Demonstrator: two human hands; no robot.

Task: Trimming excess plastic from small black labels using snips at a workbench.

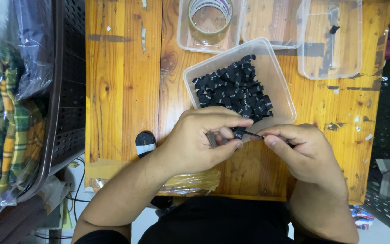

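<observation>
Both hands are working close together just above the near edge of the tabletop (123,90): the left hand (199,138) is curling nearly closed, thumb and fingers pinching a small black label (239,133) along with what looks like a thin grey strip, while the right hand (301,149) is closing its fingertips on a slim dark tool (254,134), perhaps tweezers, whose tip is meeting that same label. Only this one label is out and in hand; just beyond the hands, a clear plastic tub (278,86) is holding a heaped pile of black labels (235,88), so most of the lot appears to be waiting in there. Left of the left wrist, a small black and white object (145,143) is lying on the wood. Farther out, a second clear tub is holding a roll of tape (210,18), and beside it another clear container (330,40) is sitting almost empty. Nothing is blocking the hands; bagged plaid cloth (10,113) is sitting well off to the left.
</observation>
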